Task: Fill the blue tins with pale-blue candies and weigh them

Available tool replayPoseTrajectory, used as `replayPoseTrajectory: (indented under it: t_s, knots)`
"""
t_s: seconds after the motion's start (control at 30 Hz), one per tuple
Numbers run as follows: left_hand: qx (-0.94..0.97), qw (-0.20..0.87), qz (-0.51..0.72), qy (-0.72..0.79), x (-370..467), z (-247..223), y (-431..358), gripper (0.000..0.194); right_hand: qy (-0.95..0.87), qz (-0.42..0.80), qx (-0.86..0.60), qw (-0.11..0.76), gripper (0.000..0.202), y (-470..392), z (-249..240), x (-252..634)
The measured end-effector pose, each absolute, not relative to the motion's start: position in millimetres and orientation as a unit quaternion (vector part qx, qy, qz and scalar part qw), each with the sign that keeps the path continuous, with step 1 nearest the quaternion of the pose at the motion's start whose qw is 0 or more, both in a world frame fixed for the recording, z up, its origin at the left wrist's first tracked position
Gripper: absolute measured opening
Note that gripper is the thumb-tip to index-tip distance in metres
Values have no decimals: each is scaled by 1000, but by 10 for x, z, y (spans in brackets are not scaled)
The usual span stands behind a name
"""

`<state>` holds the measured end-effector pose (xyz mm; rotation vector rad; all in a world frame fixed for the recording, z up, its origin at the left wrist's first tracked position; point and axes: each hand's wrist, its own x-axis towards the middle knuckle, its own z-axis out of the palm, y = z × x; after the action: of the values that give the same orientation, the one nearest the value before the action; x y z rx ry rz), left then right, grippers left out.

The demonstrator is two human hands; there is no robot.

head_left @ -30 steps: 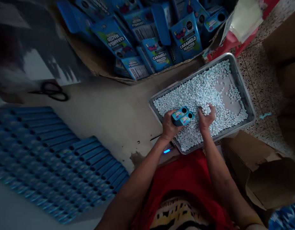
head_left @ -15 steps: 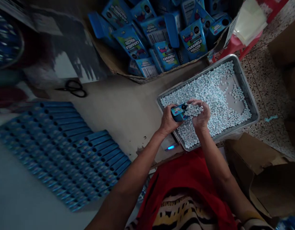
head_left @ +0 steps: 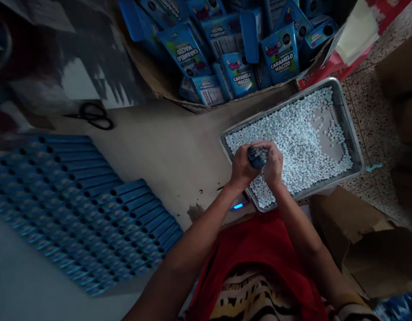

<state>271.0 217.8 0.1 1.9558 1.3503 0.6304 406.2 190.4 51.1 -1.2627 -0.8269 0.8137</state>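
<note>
My left hand (head_left: 241, 170) is wrapped round a small blue candy box (head_left: 255, 162), held upright above the left part of a metal tray (head_left: 355, 127). Its open mouth faces up, and pale candies show in it. My right hand (head_left: 274, 166) curves against the far and right side of that mouth, fingers closed round candies that are partly hidden by the hand. Below both hands, small white and pale blue candies (head_left: 302, 151) cover most of the tray, with a barer patch at its right.
A carton (head_left: 195, 107) full of blue candy boxes stands beyond the tray. Rows of blue boxes (head_left: 92, 196) lie at the left, near black scissors (head_left: 95, 117). A small device with a lit blue display (head_left: 238, 206) sits by the tray's near corner. An open cardboard box (head_left: 339, 214) is at right.
The candy box has turned from tilted to upright. My right hand has moved left with its handful of candies and now closes in against the box's mouth. The view has shifted slightly.
</note>
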Motion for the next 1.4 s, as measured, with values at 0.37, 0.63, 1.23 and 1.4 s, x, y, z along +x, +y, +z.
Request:
replayPoseTrajectory:
  t_s: [0.37, 0.63, 1.23, 1.4]
  knots:
    - [771, 365, 291, 433, 2581, 59, 2495, 91, -488, 133, -820, 267, 69, 1954, -278, 5451]
    - [851, 279, 200, 398, 2560, 215, 2474, 60, -170, 311, -746, 564, 27, 2022, -240, 4981]
    - [848, 390, 123, 337, 2700, 668, 2527, 74, -220, 392, -529, 719, 46, 1912, 1137, 4251]
    - [816, 429, 186, 340, 2524, 627, 2574, 75, -258, 348, -625, 649, 49, 1644, 968, 4632]
